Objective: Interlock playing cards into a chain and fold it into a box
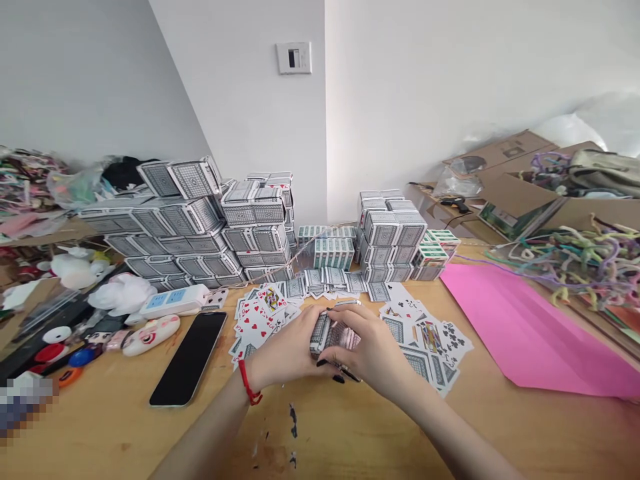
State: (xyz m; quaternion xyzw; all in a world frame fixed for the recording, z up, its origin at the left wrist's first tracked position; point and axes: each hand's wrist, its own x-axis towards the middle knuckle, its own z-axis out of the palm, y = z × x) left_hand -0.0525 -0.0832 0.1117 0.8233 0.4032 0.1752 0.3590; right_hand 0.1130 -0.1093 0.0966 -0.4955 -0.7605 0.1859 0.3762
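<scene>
Both my hands are closed around a deck of playing cards (320, 335) above the middle of the table. My left hand (293, 350), with a red bracelet at the wrist, grips its left side. Fingers of my right hand (373, 347) curl over the right side, thumb towards me; they hide much of the deck. Loose face-up cards (257, 319), mostly hearts, lie spread beyond my left hand. Right of my right hand lie more loose cards (430, 340), some face up with clubs and a court card, others back up.
Tall stacks of decks (175, 227) stand at the back left, with another stack (393, 233) right of centre. Green-and-white card boxes (333, 252) sit between them. A black phone (189, 360) lies left, a pink sheet (530, 333) right. Fuzzy coloured stems (595, 260) and cardboard boxes (525, 193) crowd the far right.
</scene>
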